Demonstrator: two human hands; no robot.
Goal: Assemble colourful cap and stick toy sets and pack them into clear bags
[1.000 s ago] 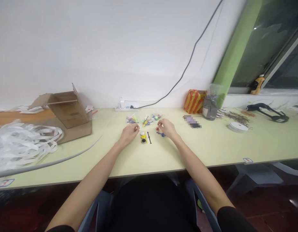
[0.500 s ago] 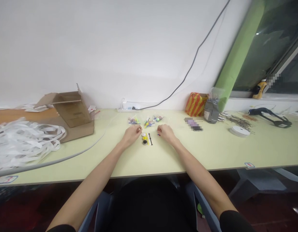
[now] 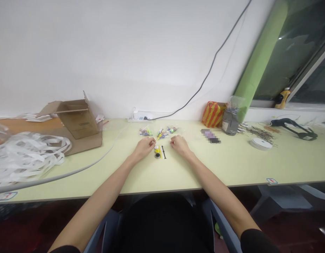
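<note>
My left hand (image 3: 145,148) rests on the table just left of a small group of parts, its thumb and fingertips pinched together. Across from it, my right hand (image 3: 180,145) is also closed at the fingertips; whatever either hand pinches is too small to make out. Between them lie a white disc (image 3: 156,147), a yellow disc (image 3: 157,151) and a black round piece (image 3: 157,155), stacked in a column. Beside these are a thin yellow strip (image 3: 160,152) and a black stick with wider ends (image 3: 164,152). Colourful small parts (image 3: 161,134) in several little heaps lie beyond my hands.
A power strip (image 3: 140,120) sits against the wall. Left are an open cardboard box (image 3: 79,121), a pile of white ribbon (image 3: 27,154) and a grey cable (image 3: 80,169). Right are a striped bag (image 3: 212,114), a grey bag (image 3: 229,121), a phone (image 3: 214,140) and a white roll (image 3: 261,143).
My right hand has shifted slightly left, and the small blue bit beneath its fingertips hardly shows now. A pale blurred shape has come in at the far left edge.
</note>
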